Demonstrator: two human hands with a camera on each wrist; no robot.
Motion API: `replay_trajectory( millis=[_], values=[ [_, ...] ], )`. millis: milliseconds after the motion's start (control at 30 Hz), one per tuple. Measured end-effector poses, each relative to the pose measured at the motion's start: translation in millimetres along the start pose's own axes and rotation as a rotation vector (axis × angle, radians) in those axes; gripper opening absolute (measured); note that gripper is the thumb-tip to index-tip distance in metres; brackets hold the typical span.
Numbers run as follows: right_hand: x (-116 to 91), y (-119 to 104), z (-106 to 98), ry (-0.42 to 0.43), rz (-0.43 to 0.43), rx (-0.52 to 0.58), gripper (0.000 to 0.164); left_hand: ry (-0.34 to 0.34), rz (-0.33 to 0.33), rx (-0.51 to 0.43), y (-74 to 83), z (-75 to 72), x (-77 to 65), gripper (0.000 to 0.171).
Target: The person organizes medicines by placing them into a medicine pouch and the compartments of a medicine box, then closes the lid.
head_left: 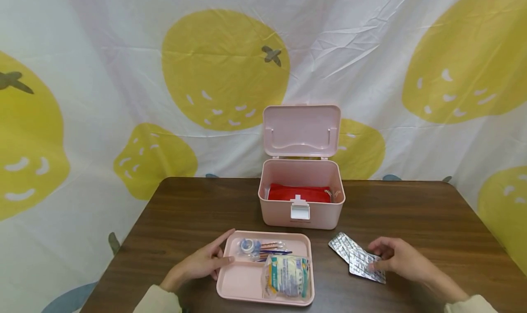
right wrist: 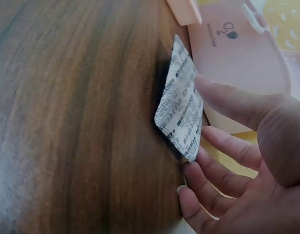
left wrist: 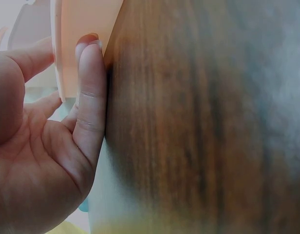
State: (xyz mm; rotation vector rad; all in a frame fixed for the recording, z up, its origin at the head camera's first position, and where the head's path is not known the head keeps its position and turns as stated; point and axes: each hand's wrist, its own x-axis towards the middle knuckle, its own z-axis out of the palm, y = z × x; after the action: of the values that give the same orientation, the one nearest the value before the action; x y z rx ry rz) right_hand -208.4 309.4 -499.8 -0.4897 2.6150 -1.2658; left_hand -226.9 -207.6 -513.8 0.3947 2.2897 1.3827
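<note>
At the left rim of a pink tray (head_left: 240, 283), my left hand (head_left: 201, 261) holds the edge, thumb over the rim and other fingers against the outer side. The tray carries a roll of tape (head_left: 247, 245), some thin wrapped sticks (head_left: 271, 246) and a clear bag of packets (head_left: 288, 276). On the right, my right hand (head_left: 405, 261) grips a silver blister pack (head_left: 362, 266) between thumb and fingers at its edges. A second blister pack (head_left: 340, 245) lies partly beneath it. In the right wrist view the printed foil (right wrist: 179, 105) faces up, close over the table.
Behind the tray stands a pink medicine box (head_left: 271, 214) with its lid (head_left: 302, 130) raised. A red zip pouch (head_left: 298, 193) lies inside, and a white latch (head_left: 300, 210) hangs at the front. The wooden table (head_left: 197, 203) ends at a fruit-print curtain (head_left: 226, 70).
</note>
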Motion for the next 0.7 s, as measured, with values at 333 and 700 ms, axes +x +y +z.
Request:
replay_trajectory(
  millis=[333,700],
  values=[
    [0.1,0.3,5.8,0.005,-0.046,-0.042,0.042,0.000,0.002,0.004,-0.5,0.6,0.2,0.079],
    [-2.3,-3.1,3.6,0.035,-0.031,-0.062,0.016,0.001,0.005,0.006,0.2,-0.2,0.0,0.079]
  ],
)
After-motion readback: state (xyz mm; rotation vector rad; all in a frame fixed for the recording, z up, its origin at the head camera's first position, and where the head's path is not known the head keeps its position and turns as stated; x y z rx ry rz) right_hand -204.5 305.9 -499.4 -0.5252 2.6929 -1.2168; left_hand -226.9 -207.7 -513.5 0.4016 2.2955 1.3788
